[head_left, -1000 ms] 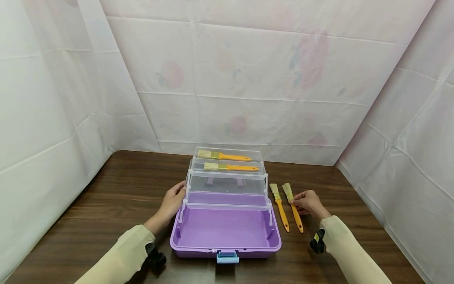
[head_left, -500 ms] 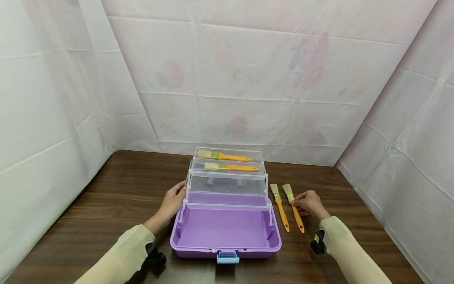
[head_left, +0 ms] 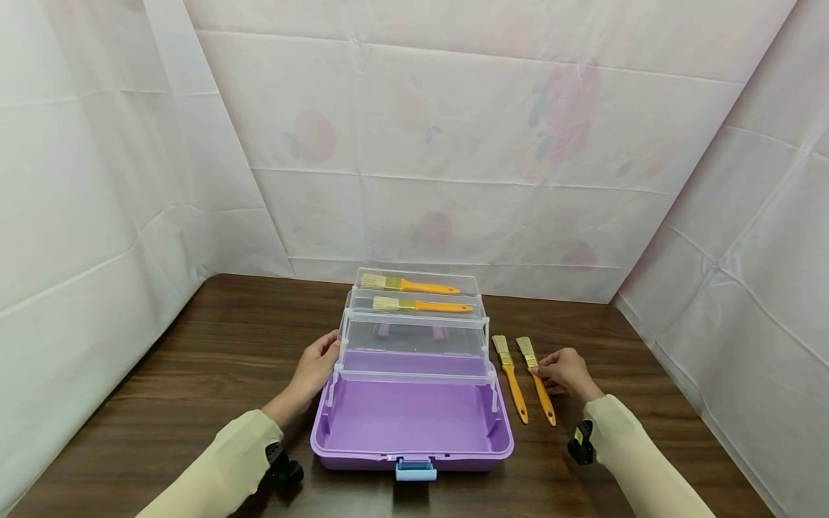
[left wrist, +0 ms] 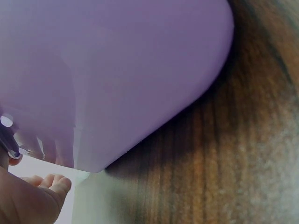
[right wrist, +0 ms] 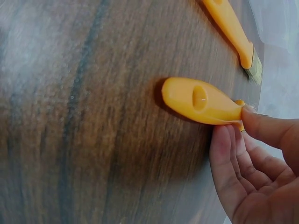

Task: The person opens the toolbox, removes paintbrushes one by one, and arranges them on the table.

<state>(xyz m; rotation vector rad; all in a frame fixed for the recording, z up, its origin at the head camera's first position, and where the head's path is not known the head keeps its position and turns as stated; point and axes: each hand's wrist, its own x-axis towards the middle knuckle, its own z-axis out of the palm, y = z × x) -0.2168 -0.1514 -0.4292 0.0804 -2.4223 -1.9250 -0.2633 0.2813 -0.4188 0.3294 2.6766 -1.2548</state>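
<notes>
My right hand pinches the outer paintbrush between thumb and fingertips, just below its metal band. In the right wrist view, the yellow handle of that paintbrush points away from the palm, close over the wood. A second paintbrush lies beside it on the left. My left hand grips the rear left side of an open purple toolbox, its fingers curled behind the back corner in the left wrist view. Two paintbrushes, an upper one and a lower one, lie in the toolbox's clear stepped trays.
The toolbox stands on a dark wooden table, its pale blue latch facing me. White cloth with faded fruit prints hangs behind the table and along both sides.
The paintbrush in my right hand has shifted very slightly toward me. My left hand and the toolbox stay where they were.
</notes>
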